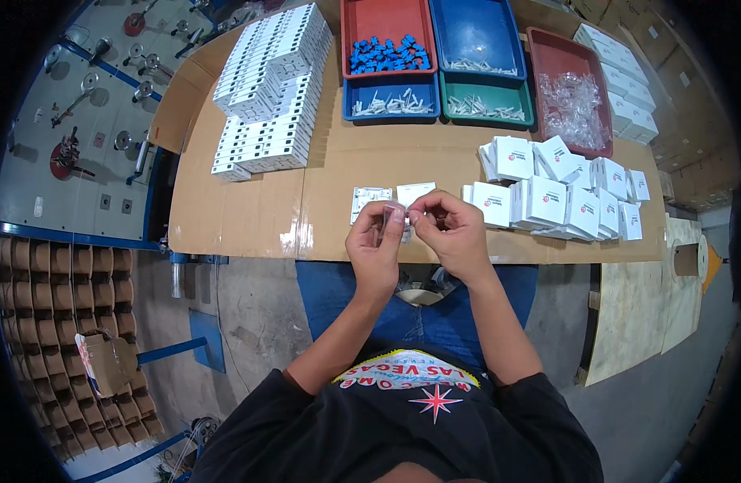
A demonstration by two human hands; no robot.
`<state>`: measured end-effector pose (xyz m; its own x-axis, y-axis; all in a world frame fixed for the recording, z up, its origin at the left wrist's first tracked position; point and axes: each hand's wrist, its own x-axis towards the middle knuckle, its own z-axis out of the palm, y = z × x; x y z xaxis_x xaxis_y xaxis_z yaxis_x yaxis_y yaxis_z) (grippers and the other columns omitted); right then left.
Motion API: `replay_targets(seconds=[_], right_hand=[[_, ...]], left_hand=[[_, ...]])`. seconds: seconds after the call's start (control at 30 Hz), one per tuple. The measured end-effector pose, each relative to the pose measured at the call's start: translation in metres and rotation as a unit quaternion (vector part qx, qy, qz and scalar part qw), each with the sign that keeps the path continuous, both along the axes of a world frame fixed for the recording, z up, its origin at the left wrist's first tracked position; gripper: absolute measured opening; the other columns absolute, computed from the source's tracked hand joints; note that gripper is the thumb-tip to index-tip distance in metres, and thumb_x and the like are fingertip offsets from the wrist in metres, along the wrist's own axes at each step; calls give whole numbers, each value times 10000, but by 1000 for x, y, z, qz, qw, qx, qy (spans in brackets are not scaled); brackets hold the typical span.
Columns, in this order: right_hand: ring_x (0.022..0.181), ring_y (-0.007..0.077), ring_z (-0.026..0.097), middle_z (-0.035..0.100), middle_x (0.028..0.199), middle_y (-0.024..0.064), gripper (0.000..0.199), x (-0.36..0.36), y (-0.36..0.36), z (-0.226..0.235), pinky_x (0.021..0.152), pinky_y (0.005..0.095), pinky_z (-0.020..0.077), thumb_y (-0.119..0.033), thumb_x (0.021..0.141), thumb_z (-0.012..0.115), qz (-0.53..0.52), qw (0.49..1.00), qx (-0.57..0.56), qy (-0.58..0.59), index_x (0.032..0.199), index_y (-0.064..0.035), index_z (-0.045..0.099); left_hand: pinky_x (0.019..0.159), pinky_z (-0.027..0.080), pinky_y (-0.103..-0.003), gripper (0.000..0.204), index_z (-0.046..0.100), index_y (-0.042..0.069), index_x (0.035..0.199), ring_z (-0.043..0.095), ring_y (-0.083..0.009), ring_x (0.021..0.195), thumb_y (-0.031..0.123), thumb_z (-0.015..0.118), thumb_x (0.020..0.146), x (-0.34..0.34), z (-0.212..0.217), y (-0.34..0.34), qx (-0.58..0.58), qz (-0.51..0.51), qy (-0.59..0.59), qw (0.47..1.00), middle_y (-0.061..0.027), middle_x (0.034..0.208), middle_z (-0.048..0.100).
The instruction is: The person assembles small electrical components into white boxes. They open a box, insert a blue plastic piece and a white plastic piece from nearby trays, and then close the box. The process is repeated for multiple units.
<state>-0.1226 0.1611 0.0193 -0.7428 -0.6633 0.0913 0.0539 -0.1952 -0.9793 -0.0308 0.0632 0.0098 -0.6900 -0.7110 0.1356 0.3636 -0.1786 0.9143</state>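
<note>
Both my hands meet close together over the near edge of the cardboard-covered table. My left hand point(375, 245) is closed, with thumb and fingers pinching a small clear plastic bag point(392, 211). My right hand point(457, 240) is closed beside it, fingertips pressed together at the bag's right side; a tiny pale bit shows there, too small to name. Just beyond my left hand lies a flat white piece with small dark marks point(370, 196). Next to it, behind the fingertips, is a plain white box or card point(416, 191), partly hidden by my hands.
Stacked white boxes point(266, 97) stand at the left. White cartons point(545, 200) pile up at the right. Trays at the back hold blue parts point(389, 56), small white pieces point(391, 103) and clear plastic bags point(570, 109). The cardboard sheet point(250, 213) covers the table.
</note>
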Motion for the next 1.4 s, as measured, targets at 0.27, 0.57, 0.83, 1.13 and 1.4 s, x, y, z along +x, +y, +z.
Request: replay_targets(seconds=[0.27, 0.57, 0.83, 1.13, 1.4], right_hand=[[722, -2, 514, 625, 851, -48, 111, 3, -3, -1, 597, 180, 397, -37, 954, 704, 5, 1000, -14, -9, 1052, 9, 679], [731, 1, 528, 639, 864, -39, 118, 2, -3, 0, 603, 178, 406, -28, 946, 712, 9, 1000, -6, -19, 1052, 16, 687], [740, 0, 534, 654, 877, -33, 104, 3, -2, -1, 611, 178, 417, -29, 950, 711, 22, 1000, 7, -5, 1044, 12, 692], [668, 5, 502, 655, 865, -18, 67, -6, 4, -3, 567, 192, 386, -41, 953, 709, 12, 999, 3, 40, 1002, 2, 694], [605, 48, 507, 644, 823, 23, 79, -8, 6, 8, 537, 226, 383, -54, 932, 719, -4, 985, 45, 167, 975, 2, 684]], left_hand=[[869, 490, -250, 76, 607, 18, 1081, 588, -82, 956, 80, 624, 1040, 1, -3, -1, -2, -6, -7, 1000, -18, 1024, 637], [853, 503, -254, 119, 638, 7, 1059, 615, -91, 937, 116, 591, 1063, 3, 2, -3, -37, 30, -31, 998, -32, 1016, 668], [826, 520, -257, 149, 656, -3, 1056, 626, -94, 930, 133, 598, 1058, 4, -1, -3, -67, 79, -38, 994, -41, 1024, 676], [903, 489, -267, 90, 664, -13, 1078, 620, -114, 978, 8, 658, 990, 5, -2, -27, -82, -88, -30, 992, -50, 1034, 666], [871, 476, -275, 68, 673, -14, 1033, 602, -122, 952, 16, 677, 973, 6, -2, -33, -170, -69, -53, 982, -57, 1011, 663]])
